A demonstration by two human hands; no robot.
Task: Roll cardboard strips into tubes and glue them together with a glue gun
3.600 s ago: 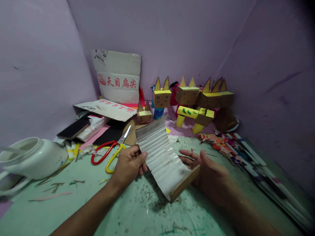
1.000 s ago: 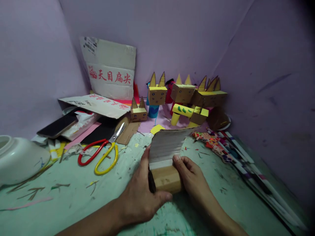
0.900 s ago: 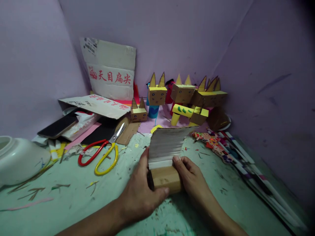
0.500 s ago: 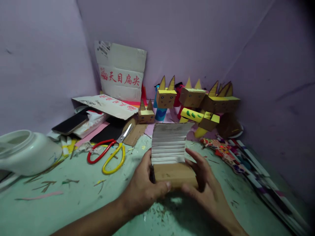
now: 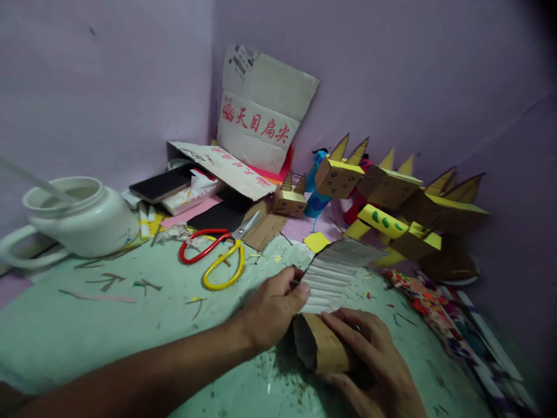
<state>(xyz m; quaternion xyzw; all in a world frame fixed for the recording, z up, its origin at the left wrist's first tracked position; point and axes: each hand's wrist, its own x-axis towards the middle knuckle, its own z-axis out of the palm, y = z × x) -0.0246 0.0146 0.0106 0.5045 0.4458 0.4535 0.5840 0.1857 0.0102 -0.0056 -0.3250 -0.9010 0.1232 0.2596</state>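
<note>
A piece of cardboard point(image 5: 329, 284) is held low over the table in both hands. Its upper part shows a pale, ridged face, and its near end is rolled over into a brown tube with an open dark end on the left. My left hand point(image 5: 273, 309) pinches the left edge of the ridged part, thumb on top. Around the brown rolled part curls my right hand point(image 5: 375, 357), fingers on top and thumb at the near side. Scissors point(image 5: 237, 237) with one red and one yellow handle lie partly open beyond my left hand.
On the left stands a white pot point(image 5: 93, 223). Behind the scissors are a phone point(image 5: 163, 184) and printed cardboard sheets point(image 5: 265, 110). Several cardboard animal figures point(image 5: 342, 179) line the wall; pens point(image 5: 487, 337) lie at right. Scraps point(image 5: 108, 281) litter the green table.
The view has turned left. My left hand has moved up to the cardboard's ridged edge, and my right hand has come over the rolled part. The cardboard is now tilted to the right.
</note>
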